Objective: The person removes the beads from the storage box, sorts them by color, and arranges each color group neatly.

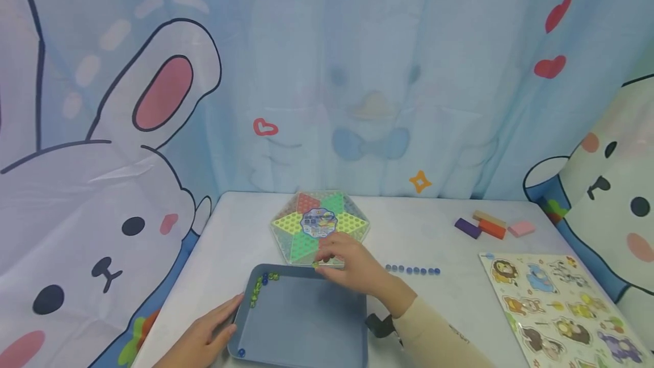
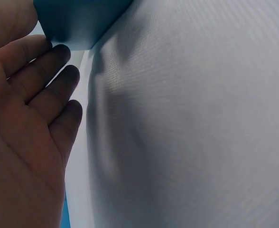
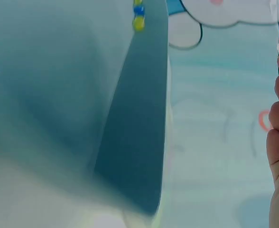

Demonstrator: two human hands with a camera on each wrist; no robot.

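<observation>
Right hand (image 1: 352, 260), lower centre of frame, pinches a small shiny yellow-green marble (image 1: 315, 264) at the far rim of a blue-grey rectangular tray (image 1: 306, 328). Left hand (image 1: 206, 328), lower left, lies with fingers extended against the tray's left rim. Inside the tray's upper-left corner: more yellow-green marbles (image 1: 255, 294), blue ones among them (one blue stray (image 1: 242, 352) at lower left). Mid-frame, behind the tray, a multicoloured hexagonal game board (image 1: 291, 224) on the white counter (image 1: 403, 231).
</observation>
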